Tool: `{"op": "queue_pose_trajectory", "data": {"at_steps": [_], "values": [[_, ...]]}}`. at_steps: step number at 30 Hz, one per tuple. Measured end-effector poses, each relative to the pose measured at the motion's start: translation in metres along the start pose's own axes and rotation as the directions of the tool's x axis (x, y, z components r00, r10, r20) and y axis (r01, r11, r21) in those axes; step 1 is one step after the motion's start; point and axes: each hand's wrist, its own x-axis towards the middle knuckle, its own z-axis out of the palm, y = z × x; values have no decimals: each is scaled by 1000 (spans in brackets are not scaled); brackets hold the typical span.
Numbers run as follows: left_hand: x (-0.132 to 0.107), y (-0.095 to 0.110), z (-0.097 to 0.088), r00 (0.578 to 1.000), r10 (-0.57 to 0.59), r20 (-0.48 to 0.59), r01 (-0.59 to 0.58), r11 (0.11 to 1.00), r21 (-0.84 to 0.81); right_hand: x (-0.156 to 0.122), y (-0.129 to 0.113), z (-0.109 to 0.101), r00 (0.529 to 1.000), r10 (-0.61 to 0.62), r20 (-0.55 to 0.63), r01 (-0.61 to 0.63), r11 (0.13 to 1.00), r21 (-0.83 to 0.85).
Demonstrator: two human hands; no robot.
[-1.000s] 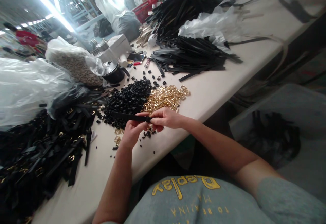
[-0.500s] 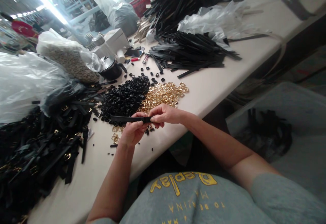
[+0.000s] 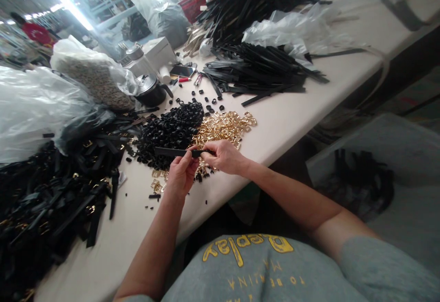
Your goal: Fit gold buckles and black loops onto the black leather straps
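A narrow black strap (image 3: 172,151) is held level above the table's near edge. My left hand (image 3: 181,176) is closed round it near its middle, with its free end pointing left. My right hand (image 3: 222,156) pinches the strap's right end with fingers pressed together. Just behind the hands lie a heap of small black loops (image 3: 170,130) and a heap of gold metal buckles (image 3: 220,128). A few loose loops and buckles are scattered under my hands.
A big pile of black straps with gold buckles (image 3: 51,205) fills the left of the cream table (image 3: 295,114). More loose black straps (image 3: 257,70), plastic bags (image 3: 30,109), a black pot (image 3: 151,92), a phone (image 3: 182,70) and a white box (image 3: 160,54) lie behind. A grey bin (image 3: 395,155) stands right.
Both hands have shifted slightly up and away from me with the strap. My right hand's fingers have closed further over the strap's right end.
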Motion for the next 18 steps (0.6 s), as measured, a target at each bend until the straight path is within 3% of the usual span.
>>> {"op": "queue_pose_trajectory", "data": {"at_steps": [4,8,13,18], "values": [[1,-1,1,999,24,-29,-24,1000,-7,2,2,2,999,-13,-32,12,999,-48],[0,-8,4,995,91,-47,-89,995,46,-2,2,-1,993,-63,96,51,991,121],[3,-14,7,982,187,11,-186,965,186,-2,4,-3,991,58,124,-81,978,190],[3,1,7,952,304,26,-301,922,243,11,20,6,976,120,180,-168,946,276]]}}
